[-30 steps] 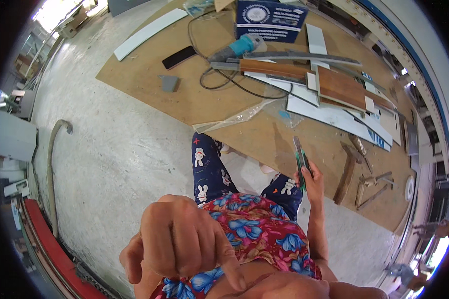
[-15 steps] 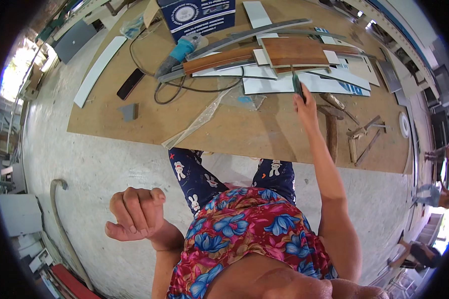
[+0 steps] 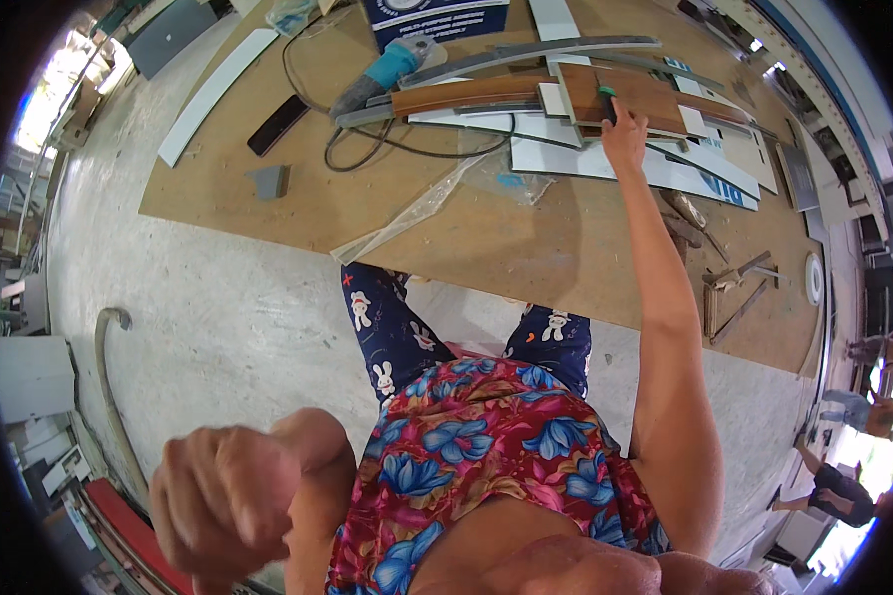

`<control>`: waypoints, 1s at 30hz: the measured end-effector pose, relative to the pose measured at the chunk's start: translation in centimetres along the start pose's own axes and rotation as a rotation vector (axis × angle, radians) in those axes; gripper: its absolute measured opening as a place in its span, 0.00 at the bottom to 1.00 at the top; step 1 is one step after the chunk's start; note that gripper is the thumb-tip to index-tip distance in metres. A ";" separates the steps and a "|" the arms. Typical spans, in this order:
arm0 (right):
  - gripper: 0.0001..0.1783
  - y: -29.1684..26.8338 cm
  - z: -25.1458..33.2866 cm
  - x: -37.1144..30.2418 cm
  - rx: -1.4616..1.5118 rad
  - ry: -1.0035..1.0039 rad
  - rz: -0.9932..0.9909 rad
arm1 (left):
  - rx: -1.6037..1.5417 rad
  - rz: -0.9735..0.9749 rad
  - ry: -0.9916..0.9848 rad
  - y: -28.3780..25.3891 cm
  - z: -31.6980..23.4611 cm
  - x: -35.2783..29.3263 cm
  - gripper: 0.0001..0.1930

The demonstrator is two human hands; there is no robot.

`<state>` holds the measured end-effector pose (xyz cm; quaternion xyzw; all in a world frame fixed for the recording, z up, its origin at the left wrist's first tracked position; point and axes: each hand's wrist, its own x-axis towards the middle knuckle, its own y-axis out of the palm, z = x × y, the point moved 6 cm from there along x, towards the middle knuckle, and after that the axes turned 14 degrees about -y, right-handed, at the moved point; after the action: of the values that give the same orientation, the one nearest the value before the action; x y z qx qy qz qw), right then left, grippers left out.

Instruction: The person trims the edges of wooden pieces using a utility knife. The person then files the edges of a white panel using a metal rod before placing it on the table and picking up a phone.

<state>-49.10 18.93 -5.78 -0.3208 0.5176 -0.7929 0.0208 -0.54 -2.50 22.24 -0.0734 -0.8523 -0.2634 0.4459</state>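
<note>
My right hand (image 3: 625, 137) reaches over the workbench, fingers closed on a hand tool (image 3: 608, 99) with a black-and-green handle. Its working end is too small to make out now. Under the tool lies a brown wood-grain board (image 3: 655, 97), on top of a pile of strips. My left hand (image 3: 228, 496) is raised off the bench at the lower left, its fingers curled in a loose fist and smeared by motion. Nothing shows in it.
Left of the pile are a teal angle grinder (image 3: 392, 67) with a looped cord, a phone (image 3: 278, 125) and a grey offcut (image 3: 268, 181). A wooden-handled tool (image 3: 685, 208) and a tape roll (image 3: 814, 279) lie right. Several people (image 3: 843, 494) are beyond.
My right hand has moved away from me, bringing the tool from the board's near edge onto its face. My left hand has dropped lower and leftward. The whole view has shifted slightly.
</note>
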 end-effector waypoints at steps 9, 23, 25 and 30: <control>0.32 -2.0 1.7 -1.2 -0.192 0.057 0.064 | 0.141 0.092 0.751 3.2 -2.1 0.7 0.10; 0.27 -5.7 14.7 -14.9 0.427 -0.446 0.231 | 0.455 0.051 0.849 2.8 -6.6 -2.3 0.20; 0.28 -5.0 16.7 -16.6 0.460 -0.458 0.307 | 0.477 0.069 0.894 2.4 -7.7 -2.8 0.20; 0.29 -4.0 19.2 -19.0 0.472 -0.417 0.478 | 0.568 0.108 0.856 -0.8 -10.4 -4.7 0.20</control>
<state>-22.64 12.19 -6.71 -0.3319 0.3660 -0.7806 0.3828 9.44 -8.06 22.98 0.1210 -0.6264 -0.0049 0.7700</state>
